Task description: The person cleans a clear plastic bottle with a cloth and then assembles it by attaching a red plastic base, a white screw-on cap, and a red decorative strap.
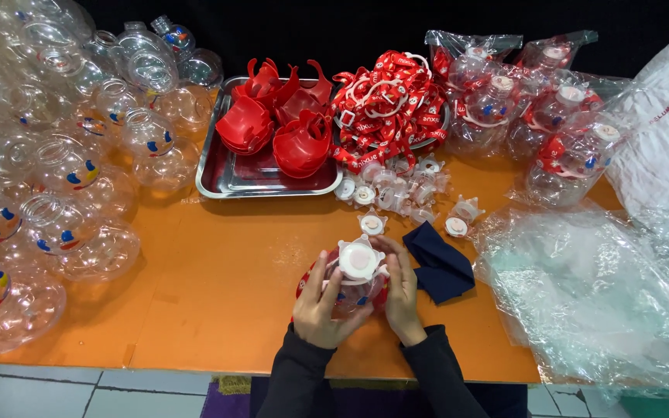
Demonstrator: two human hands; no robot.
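Both hands cup a clear round plastic bottle (354,292) with red trim, standing on the orange table (218,271) near its front edge. A white lid (361,261) sits on top of the bottle. My left hand (324,302) wraps the bottle's left side, and my right hand (401,294) holds its right side, fingers reaching up to the lid. Just beyond lies a loose white lid (372,224).
A heap of clear round bottles (56,170) fills the left. A metal tray (230,176) holds red plastic pieces (280,124); red straps (385,108) and several white lids (396,190) lie beside it. Bagged bottles (551,116) and plastic bags (598,294) cover the right. A dark cloth (439,263) lies near my right hand.
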